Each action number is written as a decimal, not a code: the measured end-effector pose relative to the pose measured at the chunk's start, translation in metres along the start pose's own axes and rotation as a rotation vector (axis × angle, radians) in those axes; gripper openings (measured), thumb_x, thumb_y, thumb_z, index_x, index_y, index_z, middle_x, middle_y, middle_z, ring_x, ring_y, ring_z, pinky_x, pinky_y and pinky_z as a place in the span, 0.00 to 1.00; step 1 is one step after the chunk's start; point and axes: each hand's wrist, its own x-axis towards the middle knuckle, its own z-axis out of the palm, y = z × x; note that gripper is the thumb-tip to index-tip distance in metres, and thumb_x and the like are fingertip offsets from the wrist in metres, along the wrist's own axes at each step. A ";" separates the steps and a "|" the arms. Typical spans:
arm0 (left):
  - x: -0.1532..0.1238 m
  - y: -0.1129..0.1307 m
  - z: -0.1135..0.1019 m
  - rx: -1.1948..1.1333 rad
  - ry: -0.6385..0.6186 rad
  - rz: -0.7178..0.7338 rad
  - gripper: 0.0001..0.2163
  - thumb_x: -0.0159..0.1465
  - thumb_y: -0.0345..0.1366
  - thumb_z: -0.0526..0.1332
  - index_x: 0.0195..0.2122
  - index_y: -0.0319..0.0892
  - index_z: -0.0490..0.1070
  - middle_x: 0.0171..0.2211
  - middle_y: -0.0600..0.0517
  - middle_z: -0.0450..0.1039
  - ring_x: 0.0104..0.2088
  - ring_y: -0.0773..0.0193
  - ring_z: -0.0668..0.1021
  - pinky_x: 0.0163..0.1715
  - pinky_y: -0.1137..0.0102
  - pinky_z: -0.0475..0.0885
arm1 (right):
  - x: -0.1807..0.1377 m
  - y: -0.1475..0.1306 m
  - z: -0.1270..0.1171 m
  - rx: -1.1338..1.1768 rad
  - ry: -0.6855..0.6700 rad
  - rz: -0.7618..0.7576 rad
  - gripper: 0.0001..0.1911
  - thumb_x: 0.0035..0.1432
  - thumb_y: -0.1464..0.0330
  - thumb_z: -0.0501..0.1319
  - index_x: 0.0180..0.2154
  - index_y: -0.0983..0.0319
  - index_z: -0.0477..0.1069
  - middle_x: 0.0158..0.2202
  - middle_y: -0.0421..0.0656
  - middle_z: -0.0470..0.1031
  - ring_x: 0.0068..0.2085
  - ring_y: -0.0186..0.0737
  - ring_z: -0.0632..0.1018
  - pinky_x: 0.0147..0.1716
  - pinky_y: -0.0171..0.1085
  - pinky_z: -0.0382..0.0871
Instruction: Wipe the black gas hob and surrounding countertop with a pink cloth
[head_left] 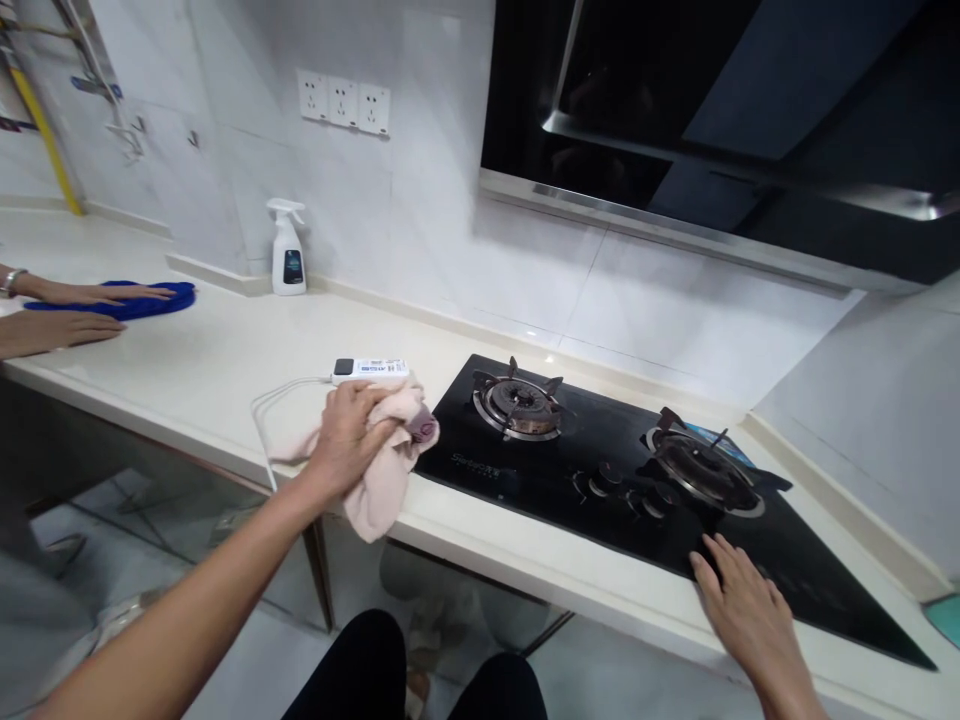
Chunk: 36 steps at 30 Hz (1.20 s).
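Note:
A pale pink cloth [382,490] is bunched in my left hand [349,440], which is closed around it beside the left edge of the black gas hob [540,480]. Part of the cloth hangs over the counter's front edge. Just behind that hand lies a white power bank [371,370] with a white cable running off it. My right hand [746,605] rests at the hob's front edge, its fingers stretched out on the black glass and holding nothing. Two round burners with dark pan supports sit on the hob, the left burner [521,400] nearer the cloth.
A white spray bottle [288,250] stands against the wall. At the far left, another person's hands [75,325] press a blue cloth [161,298] on the counter [217,340]. A black range hood [675,200] overhangs the hob. Wall sockets [343,102] are above the counter.

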 end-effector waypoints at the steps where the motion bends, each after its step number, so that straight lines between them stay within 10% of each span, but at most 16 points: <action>1: 0.004 0.011 0.008 -0.009 -0.036 0.013 0.23 0.68 0.47 0.56 0.60 0.43 0.72 0.61 0.40 0.64 0.62 0.47 0.67 0.63 0.51 0.66 | 0.000 0.000 0.000 -0.002 -0.006 -0.002 0.43 0.64 0.46 0.38 0.67 0.63 0.65 0.72 0.47 0.62 0.74 0.54 0.58 0.73 0.60 0.48; 8: 0.010 0.049 0.041 0.143 -0.618 0.141 0.23 0.71 0.57 0.54 0.63 0.59 0.73 0.73 0.46 0.57 0.72 0.34 0.55 0.64 0.30 0.53 | -0.002 0.003 0.000 -0.010 -0.007 -0.007 0.42 0.64 0.46 0.39 0.67 0.62 0.64 0.73 0.48 0.61 0.74 0.54 0.58 0.73 0.60 0.49; 16: -0.007 0.079 0.046 0.126 -0.506 0.389 0.21 0.76 0.50 0.47 0.51 0.56 0.81 0.62 0.47 0.71 0.59 0.45 0.69 0.57 0.45 0.64 | -0.002 -0.001 -0.002 -0.007 -0.004 -0.016 0.44 0.65 0.45 0.37 0.66 0.64 0.66 0.72 0.49 0.62 0.73 0.57 0.59 0.72 0.62 0.50; 26: 0.021 0.213 0.168 -0.080 -0.681 0.505 0.23 0.71 0.53 0.54 0.59 0.48 0.73 0.63 0.45 0.69 0.64 0.45 0.65 0.65 0.41 0.56 | 0.003 -0.013 -0.015 0.025 -0.018 0.007 0.44 0.65 0.44 0.36 0.65 0.63 0.68 0.70 0.50 0.64 0.73 0.57 0.60 0.72 0.60 0.51; 36: 0.009 0.201 0.160 -0.081 -0.700 0.501 0.26 0.68 0.53 0.56 0.64 0.48 0.71 0.68 0.43 0.64 0.67 0.41 0.63 0.67 0.40 0.55 | 0.007 -0.012 -0.024 0.067 -0.035 0.012 0.38 0.67 0.46 0.41 0.64 0.61 0.69 0.70 0.49 0.66 0.71 0.57 0.63 0.70 0.61 0.54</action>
